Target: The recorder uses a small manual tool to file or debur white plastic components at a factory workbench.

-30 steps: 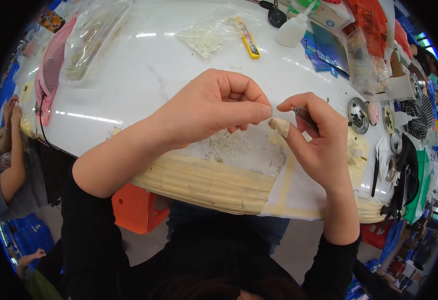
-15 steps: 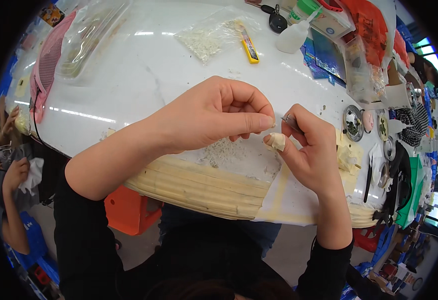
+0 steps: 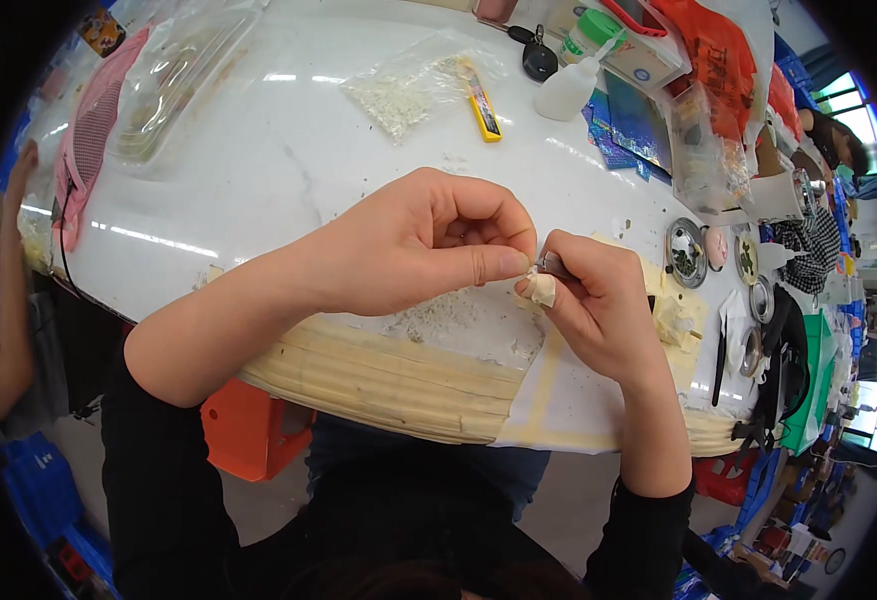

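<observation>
My left hand [image 3: 428, 245] is closed in a pinch of thumb and forefinger, its other fingers curled in. Whatever lies between the fingertips is too small and too covered to name. Against it, my right hand [image 3: 603, 300] grips a small metal tool [image 3: 555, 265], mostly hidden in the fingers; its kind does not show. Pale tape [image 3: 541, 290] wraps the right thumb, whose tip is close to the left fingertips. Below both hands, pale crumbs [image 3: 438, 318] are scattered on the white table [image 3: 228, 170].
Ahead lie a clear bag of pale chips [image 3: 398, 105] and a yellow case [image 3: 484, 118]. A squeeze bottle [image 3: 570, 90], car key [image 3: 538, 60] and metal dish [image 3: 686, 252] stand to the right. Tan padding [image 3: 388, 375] lines the near edge. Another person's arm [image 3: 13, 300] shows at far left.
My hands have come together, the metal tool now meeting the left fingertips. The whole view has shifted slightly. At far left the other person's arm is raised, and the white cloth there is gone from sight.
</observation>
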`<state>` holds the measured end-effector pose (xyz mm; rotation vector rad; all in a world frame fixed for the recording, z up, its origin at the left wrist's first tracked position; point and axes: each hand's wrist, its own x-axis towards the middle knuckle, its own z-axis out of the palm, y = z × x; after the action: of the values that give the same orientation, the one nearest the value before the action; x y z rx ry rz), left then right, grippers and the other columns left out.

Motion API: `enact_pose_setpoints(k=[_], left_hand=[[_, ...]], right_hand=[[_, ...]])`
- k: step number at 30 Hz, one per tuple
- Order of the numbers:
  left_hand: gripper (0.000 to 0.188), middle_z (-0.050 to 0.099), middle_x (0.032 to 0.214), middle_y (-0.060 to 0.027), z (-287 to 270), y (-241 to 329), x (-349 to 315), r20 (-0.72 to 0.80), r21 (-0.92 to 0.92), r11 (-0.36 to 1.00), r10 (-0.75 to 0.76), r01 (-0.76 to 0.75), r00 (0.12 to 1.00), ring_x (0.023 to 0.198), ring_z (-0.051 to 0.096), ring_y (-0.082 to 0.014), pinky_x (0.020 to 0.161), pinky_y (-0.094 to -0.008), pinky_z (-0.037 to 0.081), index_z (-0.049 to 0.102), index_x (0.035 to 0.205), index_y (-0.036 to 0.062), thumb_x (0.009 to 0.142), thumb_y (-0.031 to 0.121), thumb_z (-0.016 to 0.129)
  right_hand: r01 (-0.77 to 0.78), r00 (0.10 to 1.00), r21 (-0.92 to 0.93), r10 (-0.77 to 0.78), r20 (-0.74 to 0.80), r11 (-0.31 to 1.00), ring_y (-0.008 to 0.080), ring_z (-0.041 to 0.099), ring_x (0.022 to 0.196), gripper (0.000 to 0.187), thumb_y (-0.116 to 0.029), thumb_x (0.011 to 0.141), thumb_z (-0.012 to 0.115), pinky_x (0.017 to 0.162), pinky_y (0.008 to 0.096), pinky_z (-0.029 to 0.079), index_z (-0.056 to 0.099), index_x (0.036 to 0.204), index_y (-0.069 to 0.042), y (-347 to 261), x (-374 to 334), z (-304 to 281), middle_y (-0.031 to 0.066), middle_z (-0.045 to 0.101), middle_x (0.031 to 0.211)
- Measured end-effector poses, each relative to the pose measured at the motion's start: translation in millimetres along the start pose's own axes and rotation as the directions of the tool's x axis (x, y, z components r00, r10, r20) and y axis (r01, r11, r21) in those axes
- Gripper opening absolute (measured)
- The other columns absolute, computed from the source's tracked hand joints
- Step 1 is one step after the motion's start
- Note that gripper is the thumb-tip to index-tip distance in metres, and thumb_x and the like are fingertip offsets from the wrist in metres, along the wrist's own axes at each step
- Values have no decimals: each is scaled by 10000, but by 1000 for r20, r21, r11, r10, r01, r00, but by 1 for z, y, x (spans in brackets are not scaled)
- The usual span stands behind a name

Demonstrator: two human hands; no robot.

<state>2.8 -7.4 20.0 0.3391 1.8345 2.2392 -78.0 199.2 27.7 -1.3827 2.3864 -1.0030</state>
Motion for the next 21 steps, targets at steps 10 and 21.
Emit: enact_pose_setpoints(k=[10, 21], left_hand=[[57, 597, 922, -18, -5, 1, -1, 16, 209, 976, 55, -57, 998, 845, 543, -71, 760, -229, 446, 620, 963, -4, 936, 45, 608], [54, 581, 929, -17, -7, 2, 0, 48, 230, 971, 64, -73, 997, 861, 531, -82, 781, -239, 437, 624, 972, -1, 928, 19, 599]], right_hand=[[53, 998, -49, -54, -15, 997, 264, 521, 525, 300, -231, 804, 729, 502, 346, 408, 526, 696, -39, -1, 1, -4, 87, 521, 585], [60, 998, -105, -62, -12, 993, 270, 547, 541, 286, -225, 790, 734, 512, 354, 430, 529, 702, -45, 1, 0, -3, 85, 539, 589]])
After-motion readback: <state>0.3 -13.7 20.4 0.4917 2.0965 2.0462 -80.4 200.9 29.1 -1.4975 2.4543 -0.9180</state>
